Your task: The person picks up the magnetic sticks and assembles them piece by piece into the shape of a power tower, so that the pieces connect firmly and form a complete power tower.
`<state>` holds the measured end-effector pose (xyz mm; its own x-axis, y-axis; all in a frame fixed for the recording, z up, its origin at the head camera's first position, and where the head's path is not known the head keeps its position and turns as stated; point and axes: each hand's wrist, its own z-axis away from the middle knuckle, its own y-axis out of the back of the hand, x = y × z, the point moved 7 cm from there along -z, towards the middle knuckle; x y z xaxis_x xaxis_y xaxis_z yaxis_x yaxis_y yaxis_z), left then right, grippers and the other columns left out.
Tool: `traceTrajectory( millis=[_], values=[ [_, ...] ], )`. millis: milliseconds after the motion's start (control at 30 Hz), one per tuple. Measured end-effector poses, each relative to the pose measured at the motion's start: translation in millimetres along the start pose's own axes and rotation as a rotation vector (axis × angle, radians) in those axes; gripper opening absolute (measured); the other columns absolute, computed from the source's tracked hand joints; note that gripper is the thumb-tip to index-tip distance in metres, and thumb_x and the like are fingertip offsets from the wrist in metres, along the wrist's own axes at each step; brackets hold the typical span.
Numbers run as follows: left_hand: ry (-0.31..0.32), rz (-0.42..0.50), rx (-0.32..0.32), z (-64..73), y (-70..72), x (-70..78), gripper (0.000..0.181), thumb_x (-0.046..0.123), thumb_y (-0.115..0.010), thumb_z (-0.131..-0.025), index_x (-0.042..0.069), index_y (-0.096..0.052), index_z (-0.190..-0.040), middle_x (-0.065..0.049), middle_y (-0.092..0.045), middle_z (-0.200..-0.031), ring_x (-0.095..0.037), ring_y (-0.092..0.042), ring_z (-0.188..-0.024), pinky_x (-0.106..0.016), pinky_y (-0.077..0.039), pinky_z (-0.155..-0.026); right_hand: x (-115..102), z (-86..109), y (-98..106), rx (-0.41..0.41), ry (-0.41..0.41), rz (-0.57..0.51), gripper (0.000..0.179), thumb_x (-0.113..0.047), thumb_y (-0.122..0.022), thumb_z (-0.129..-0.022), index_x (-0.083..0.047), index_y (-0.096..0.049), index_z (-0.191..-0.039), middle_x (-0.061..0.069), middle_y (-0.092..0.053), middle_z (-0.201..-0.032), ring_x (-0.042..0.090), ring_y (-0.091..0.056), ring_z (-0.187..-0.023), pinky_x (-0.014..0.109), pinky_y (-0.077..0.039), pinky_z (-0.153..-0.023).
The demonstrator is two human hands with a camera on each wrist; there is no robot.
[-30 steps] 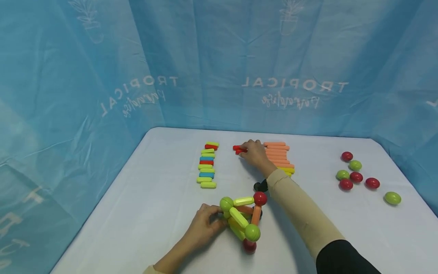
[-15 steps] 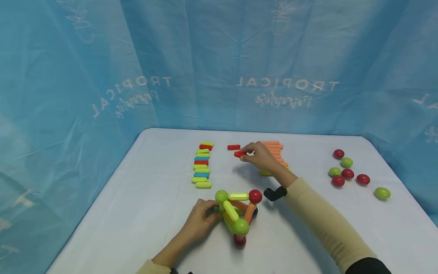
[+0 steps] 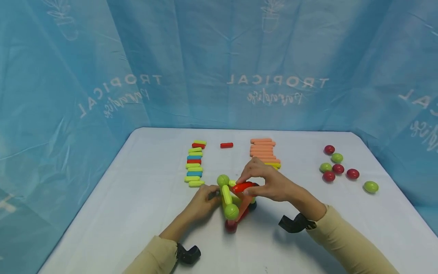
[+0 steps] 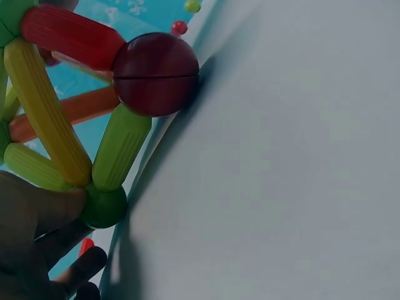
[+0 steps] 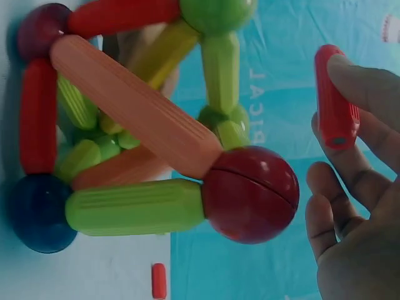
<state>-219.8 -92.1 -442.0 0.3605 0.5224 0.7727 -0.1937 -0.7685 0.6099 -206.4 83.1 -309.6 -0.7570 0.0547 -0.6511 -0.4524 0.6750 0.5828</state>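
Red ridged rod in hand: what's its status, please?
Right hand pinches red rod. Left hand holds multicoloured ball-and-rod frame. Gap between, nothing visibly blocking.

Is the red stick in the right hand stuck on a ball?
Off: the right wrist view shows the right hand pinching the red stick, blue backdrop visible between it and the nearest ball.

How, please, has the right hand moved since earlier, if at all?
Yes: in head view, the right hand moved nearer and rightward from the lone red rod.

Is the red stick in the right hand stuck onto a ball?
No, the right wrist view shows the red stick pinched in the right hand, with a gap between it and the nearest dark red ball.
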Motion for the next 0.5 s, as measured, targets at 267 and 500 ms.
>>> traceTrajectory(
  millis=[267,500],
  values=[
    [0.01,-0.009,-0.016,-11.4,-4.0,0.9,0.028,0.001,-0.061,-0.089,0.002,-0.066,-0.116,-0.007,-0.066,-0.11,-0.024,-0.051,-0.099,-0.045,-0.04,-0.09,-10.9,5.5,-8.4,-0.049,-0.02,-0.004,0.03,0.01,-0.078,-0.071,-0.001,-0.07,-0.098,0.008,-0.061,-0.092,0.025,-0.044,-0.092,0.041,-0.038,-0.069],
    [0.029,-0.009,-0.01,-12.6,-4.7,1.0,0.027,0.002,-0.061,-0.09,0.002,-0.065,-0.117,-0.008,-0.065,-0.112,-0.024,-0.051,-0.1,-0.045,-0.04,-0.09,-2.6,12.0,-8.0,-0.073,-0.082,0.009,0.028,0.008,-0.077,-0.074,-0.002,-0.071,-0.099,0.006,-0.057,-0.091,0.022,-0.041,-0.091,0.039,-0.04,-0.062]
  ],
)
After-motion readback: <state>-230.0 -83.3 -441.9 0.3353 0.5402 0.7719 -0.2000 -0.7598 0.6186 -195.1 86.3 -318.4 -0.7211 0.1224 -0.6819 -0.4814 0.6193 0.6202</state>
